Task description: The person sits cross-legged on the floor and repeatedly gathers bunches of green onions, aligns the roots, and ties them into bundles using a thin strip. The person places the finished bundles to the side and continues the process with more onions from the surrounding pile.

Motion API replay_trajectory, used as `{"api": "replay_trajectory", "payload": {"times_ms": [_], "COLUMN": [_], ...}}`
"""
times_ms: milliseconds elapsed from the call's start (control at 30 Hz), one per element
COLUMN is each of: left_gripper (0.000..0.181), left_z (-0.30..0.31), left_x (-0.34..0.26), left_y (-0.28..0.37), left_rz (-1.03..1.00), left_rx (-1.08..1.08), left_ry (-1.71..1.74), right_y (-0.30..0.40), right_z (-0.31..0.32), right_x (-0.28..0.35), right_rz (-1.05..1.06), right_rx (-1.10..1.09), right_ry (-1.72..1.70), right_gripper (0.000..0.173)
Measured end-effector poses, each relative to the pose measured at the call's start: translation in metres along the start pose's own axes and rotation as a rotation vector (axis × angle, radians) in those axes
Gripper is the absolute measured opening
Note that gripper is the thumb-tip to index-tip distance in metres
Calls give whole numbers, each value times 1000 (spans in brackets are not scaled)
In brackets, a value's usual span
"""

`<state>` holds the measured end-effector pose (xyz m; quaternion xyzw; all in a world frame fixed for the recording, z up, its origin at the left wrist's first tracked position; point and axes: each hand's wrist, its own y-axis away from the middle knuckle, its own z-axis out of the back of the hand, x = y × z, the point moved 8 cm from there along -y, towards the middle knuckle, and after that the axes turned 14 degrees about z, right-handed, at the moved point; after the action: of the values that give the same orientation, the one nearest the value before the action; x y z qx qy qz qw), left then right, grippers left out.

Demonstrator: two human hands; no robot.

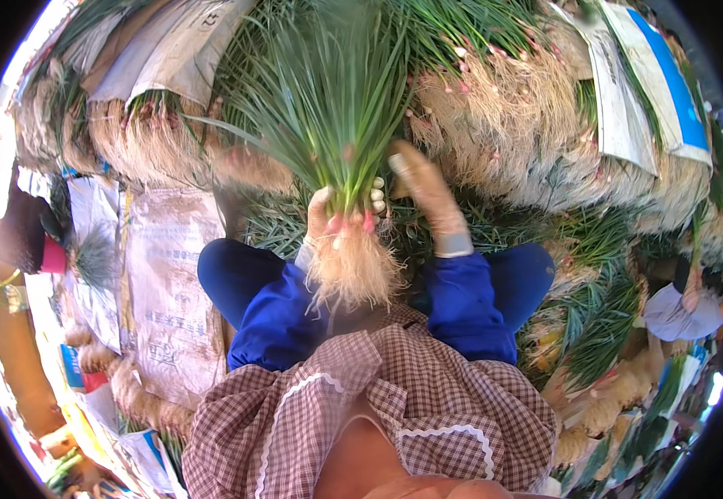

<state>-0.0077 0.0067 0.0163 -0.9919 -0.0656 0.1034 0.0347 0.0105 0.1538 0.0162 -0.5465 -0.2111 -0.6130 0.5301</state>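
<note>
In the head view, my left hand (319, 212) is wrapped around a bunch of scallion-like plants (349, 137), just above their small pink and white bulbs. The green leaves fan out away from me. Their pale, fibrous roots (355, 268) hang towards my lap. Just right of the bunch is my right hand (427, 190), blurred, with its thumb and fingers partly apart; I cannot tell whether it holds anything. Both hands look covered by pale gloves, with white fingertips. Loose green leaves (274, 231) lie beneath and around the bunch.
Large piles of rooted plants (505, 125) lie ahead on the right, and more bundles (149, 137) ahead on the left, partly under woven sacks (180, 56). A flattened printed sack (174, 280) lies left of my knee. Cut greens (604, 324) lie right. Other people are at both edges.
</note>
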Motion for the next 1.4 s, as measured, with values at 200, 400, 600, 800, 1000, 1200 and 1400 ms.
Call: {"api": "replay_trajectory", "payload": {"times_ms": [200, 400, 600, 800, 1000, 1200, 1400], "left_gripper": [82, 65, 56, 56, 65, 59, 65], "left_z": [35, 20, 10, 23, -2, 15, 18], "left_x": [-6, 13, 26, 28, 10, 20, 19], "left_y": [17, 11, 0, 15, 19, 28, 20], "left_rz": [67, -12, 27, 96, -37, 38, 123], "left_rx": [241, -76, -63, -202, -263, -259, -168], "left_ry": [-17, -11, 48, -25, -106, -53, -39], "right_y": [25, 39, 53, 36, 12, 20, 54], "right_z": [-27, 85, -69, -59, -7, 4, 45], "right_x": [-11, -75, -26, -30, 55, 67, 59], "right_rz": [-234, -325, -638, -280, 148, 257, 39], "right_rx": [296, 363, 295, 438, 533, 404, 293], "right_ry": [-234, 732, -1023, -394, 494, 532, 332], "right_gripper": [25, 25, 25, 28, 17, 23, 27]}}
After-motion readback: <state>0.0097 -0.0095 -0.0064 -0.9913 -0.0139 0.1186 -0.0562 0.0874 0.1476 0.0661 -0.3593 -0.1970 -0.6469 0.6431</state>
